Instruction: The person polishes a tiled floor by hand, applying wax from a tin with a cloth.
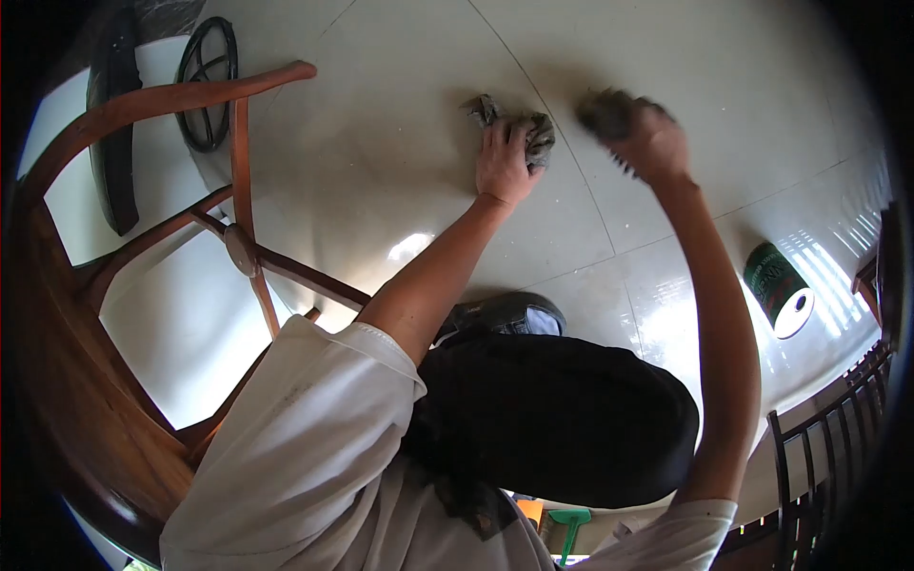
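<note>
Left hand [509, 169] had its fingers bent over a crumpled grey cloth [540, 141], palm down, one loose end poking out ahead of the fingertips. Right hand [657, 145], blurred, appeared curled round a dark wad [606, 115]; whether the wad pressed on the floor [400, 105], could not tell. Key relation: wad lay on the right hand's left side, long axis roughly crosswise, pointing towards the cloth. Cloth and wad apart, a floor joint running between; each nearest its own hand. Nearer the body, a dark shoe [519, 314]. Farther out: wooden chair [152, 100] left, green can [776, 276] right.
</note>
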The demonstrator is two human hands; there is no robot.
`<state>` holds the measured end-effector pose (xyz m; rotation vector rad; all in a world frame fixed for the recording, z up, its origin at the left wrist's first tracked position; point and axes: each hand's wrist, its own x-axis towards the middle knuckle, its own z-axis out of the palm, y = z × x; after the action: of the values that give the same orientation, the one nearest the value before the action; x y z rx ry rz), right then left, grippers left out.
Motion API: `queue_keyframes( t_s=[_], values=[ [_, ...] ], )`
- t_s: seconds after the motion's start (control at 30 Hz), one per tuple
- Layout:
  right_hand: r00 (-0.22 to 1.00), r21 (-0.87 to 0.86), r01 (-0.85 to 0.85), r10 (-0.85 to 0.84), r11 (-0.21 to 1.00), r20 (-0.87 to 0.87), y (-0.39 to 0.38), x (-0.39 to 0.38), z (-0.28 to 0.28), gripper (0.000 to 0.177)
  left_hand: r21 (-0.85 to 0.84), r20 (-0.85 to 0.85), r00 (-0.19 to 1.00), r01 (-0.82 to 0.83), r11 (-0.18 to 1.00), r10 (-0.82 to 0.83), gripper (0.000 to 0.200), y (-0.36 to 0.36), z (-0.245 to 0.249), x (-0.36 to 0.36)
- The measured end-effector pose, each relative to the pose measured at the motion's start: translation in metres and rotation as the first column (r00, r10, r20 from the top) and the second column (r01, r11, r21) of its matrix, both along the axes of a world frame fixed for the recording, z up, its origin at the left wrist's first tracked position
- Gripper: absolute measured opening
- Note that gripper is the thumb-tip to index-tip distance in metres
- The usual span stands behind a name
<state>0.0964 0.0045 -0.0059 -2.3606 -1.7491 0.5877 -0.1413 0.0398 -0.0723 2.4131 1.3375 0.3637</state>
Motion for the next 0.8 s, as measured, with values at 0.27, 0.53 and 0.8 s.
queue_keyframes(
  t_s=[0.27,0.53,0.8],
  values=[
    [0.981,0.107,0.18,-0.171,0.978,-0.095,0.001,0.001,-0.001,0.057,-0.011,-0.001,1.0,-0.01,1.0,0.01,0.061,0.0,-0.001,-0.003],
    [0.916,0.053,0.391,-0.382,0.919,-0.119,0.018,0.035,0.011,0.051,-0.022,0.014,1.0,-0.011,1.0,0.011,0.059,0.0,0.0,0.0],
    [0.96,0.138,0.279,-0.275,0.95,-0.048,0.009,0.033,0.003,0.054,-0.022,0.045,0.999,0.012,1.0,-0.011,0.055,0.001,-0.006,-0.003]
  ],
)
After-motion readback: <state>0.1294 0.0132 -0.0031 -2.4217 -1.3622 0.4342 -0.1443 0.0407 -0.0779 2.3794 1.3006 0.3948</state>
